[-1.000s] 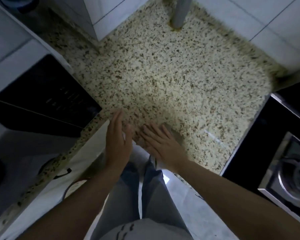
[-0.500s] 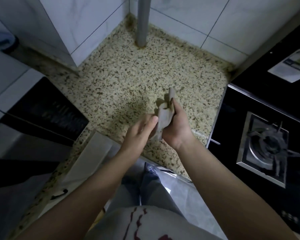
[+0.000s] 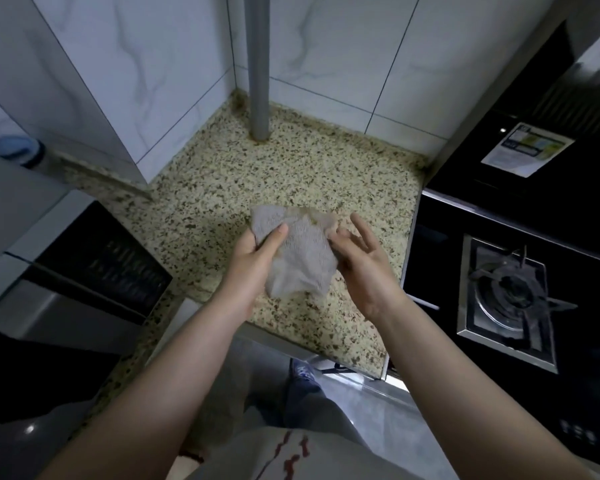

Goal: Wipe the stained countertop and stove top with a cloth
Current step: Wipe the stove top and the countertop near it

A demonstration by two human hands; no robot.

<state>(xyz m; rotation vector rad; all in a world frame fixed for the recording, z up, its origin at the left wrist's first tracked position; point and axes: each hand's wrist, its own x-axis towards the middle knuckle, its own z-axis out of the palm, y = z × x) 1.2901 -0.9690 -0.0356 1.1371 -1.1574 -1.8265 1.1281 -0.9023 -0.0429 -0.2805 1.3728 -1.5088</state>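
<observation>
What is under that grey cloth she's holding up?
Speckled countertop lies below the cloth, held by the left hand and touched by the right hand. The patch directly beneath is hidden.

both bare forearms rise from the bottom of the frame and converge toward its centre. the left hand [image 3: 253, 258] sits just left of centre, thumb up, fingers curled around the left edge of the cloth [image 3: 298, 251]. the right hand [image 3: 364, 265] sits just right of centre, palm turned inward, fingers spread and loosely bent, its fingertips [image 3: 340, 233] touching the cloth's right side.
</observation>
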